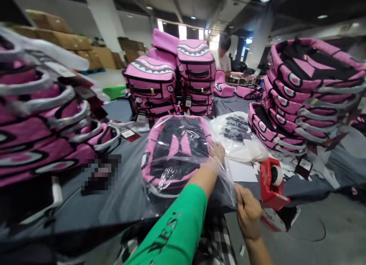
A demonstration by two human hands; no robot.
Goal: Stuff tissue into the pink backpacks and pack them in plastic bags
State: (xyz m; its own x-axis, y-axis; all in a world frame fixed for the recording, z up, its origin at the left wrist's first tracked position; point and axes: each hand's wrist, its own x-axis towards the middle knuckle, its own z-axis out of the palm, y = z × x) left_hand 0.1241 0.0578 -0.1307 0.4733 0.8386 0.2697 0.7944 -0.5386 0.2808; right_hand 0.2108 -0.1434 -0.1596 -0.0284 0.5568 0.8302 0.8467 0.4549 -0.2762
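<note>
A pink and black backpack lies flat on the grey-covered table, inside a clear plastic bag. My left hand reaches across to the backpack's right edge, with its fingers curled at the pink side. Plastic film drapes around that wrist, and some of the fingertips are hidden. Lower and to the right, my right hand is closed, pinching the bag's open edge and stretching it out from the backpack. Beside my left hand rests a stack of folded clear bags with black print.
Stacks of pink backpacks stand at the left, the back and the right. A red tape dispenser sits at the table's front right edge. Behind, a person works near cardboard boxes further left.
</note>
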